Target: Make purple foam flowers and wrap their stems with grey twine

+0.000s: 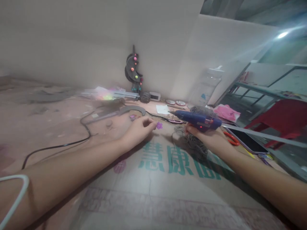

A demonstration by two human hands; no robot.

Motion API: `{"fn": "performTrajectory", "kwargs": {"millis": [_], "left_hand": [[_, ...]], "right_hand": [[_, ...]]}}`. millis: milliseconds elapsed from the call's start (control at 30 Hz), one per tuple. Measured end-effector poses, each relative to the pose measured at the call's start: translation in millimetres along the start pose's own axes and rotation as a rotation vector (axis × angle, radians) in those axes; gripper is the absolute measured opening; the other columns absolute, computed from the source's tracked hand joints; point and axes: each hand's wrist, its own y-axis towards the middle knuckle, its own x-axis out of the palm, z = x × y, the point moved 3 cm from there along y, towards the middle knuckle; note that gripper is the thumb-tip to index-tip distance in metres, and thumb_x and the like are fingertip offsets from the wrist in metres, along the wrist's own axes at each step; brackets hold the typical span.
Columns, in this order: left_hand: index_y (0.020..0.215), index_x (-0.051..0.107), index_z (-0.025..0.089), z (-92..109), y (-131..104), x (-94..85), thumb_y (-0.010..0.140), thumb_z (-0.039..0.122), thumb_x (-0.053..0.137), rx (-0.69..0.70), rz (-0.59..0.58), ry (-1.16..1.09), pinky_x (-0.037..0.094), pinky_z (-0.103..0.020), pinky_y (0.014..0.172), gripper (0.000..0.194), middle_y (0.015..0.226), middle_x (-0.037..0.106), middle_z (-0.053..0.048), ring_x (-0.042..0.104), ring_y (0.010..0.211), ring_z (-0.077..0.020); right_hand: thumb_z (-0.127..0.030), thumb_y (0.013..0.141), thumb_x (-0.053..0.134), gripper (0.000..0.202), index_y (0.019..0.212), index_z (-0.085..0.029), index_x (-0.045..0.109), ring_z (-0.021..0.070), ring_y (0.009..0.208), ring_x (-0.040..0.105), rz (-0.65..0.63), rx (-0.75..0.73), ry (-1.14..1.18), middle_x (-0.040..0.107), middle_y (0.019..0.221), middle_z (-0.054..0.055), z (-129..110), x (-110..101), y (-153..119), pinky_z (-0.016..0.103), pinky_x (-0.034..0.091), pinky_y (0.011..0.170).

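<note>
While the purple flower [159, 125] sits at the left hand's fingertips, just above the table [153, 204], it appears joined to nothing, so fixing it looks undone. The left hand [145, 125] has thumb and fingers closed together, seemingly pinching the flower by its edge. The right hand [203, 133] wraps its fingers around the handle of a blue glue gun [201, 120], whose red light is lit. The nozzle points leftward, near the flower but apart from it; whether any glue is on the petals is too small to tell.

Behind the left hand lies a grey crescent [132, 109], with no coloured balls to be seen on it, and a smaller purple piece [132, 117] rests just beside it. I judge this part of the work to be at an early or middle stage. Against the wall, a dark moon [131, 67] already bears coloured balls and hanging trim, and it looks complete.

Loose grey yarn [192, 142] lies beneath the gun, partly in a tangle. Farther out are a white paper [162, 109], a clear bottle [206, 88], a pink bundle [226, 112] and, at the right, a phone [248, 138].
</note>
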Motion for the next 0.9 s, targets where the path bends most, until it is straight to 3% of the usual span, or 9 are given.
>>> {"fn": "performTrajectory", "kwargs": {"millis": [100,200,400,567,700,900], "left_hand": [[0.078,0.063,0.016,-2,0,-0.2,0.086,0.037,0.062,-0.030,-0.009,-0.004,0.044,-0.025,0.066,0.023,0.072,0.065,0.000,0.057,0.065,-0.0132],[0.077,0.062,0.016,1,-1,-0.3,0.087,0.038,0.062,-0.057,-0.020,-0.037,0.042,-0.023,0.060,0.024,0.066,0.063,0.002,0.055,0.059,-0.0112],[0.073,0.061,0.014,10,-2,0.7,0.087,0.030,0.064,-0.107,-0.037,-0.055,0.044,-0.021,0.061,0.021,0.068,0.065,0.000,0.058,0.062,-0.0096],[0.072,0.059,0.014,7,-2,1.9,0.086,0.029,0.064,-0.116,-0.066,-0.089,0.042,-0.019,0.056,0.021,0.066,0.063,0.001,0.055,0.058,-0.0081],[0.074,0.057,0.016,0,-2,2.7,0.086,0.033,0.064,-0.130,-0.087,-0.067,0.038,-0.019,0.046,0.021,0.059,0.059,0.002,0.051,0.051,-0.0082],[0.074,0.057,0.017,-5,0,4.6,0.086,0.034,0.064,-0.103,-0.100,-0.107,0.039,-0.018,0.045,0.022,0.063,0.063,0.000,0.054,0.051,-0.0080]], "right_hand": [[-0.049,0.081,0.066,0.026,0.081,-0.023,0.067,0.0260,0.080,0.070,0.028,-0.008,-0.086,0.073,0.083,0.005,9,6,-12,0.041,0.057,0.079],[-0.046,0.083,0.066,0.023,0.086,-0.023,0.068,0.0240,0.080,0.069,-0.040,-0.070,-0.095,0.073,0.085,0.004,10,14,-18,0.036,0.057,0.072],[-0.042,0.084,0.068,0.019,0.086,-0.024,0.070,0.0223,0.082,0.068,-0.118,-0.054,-0.104,0.073,0.088,0.002,13,23,-19,0.033,0.053,0.073],[-0.048,0.081,0.069,0.025,0.084,-0.024,0.064,0.0194,0.067,0.063,-0.065,-0.074,-0.089,0.066,0.072,-0.001,11,22,-17,0.030,0.050,0.061],[-0.054,0.078,0.070,0.031,0.085,-0.023,0.067,0.0206,0.072,0.066,-0.072,-0.051,-0.009,0.072,0.079,0.001,11,24,-18,0.030,0.052,0.062],[-0.048,0.077,0.070,0.025,0.080,-0.023,0.067,0.0194,0.065,0.065,-0.061,-0.048,-0.096,0.070,0.071,0.000,11,25,-18,0.029,0.051,0.057]]}}
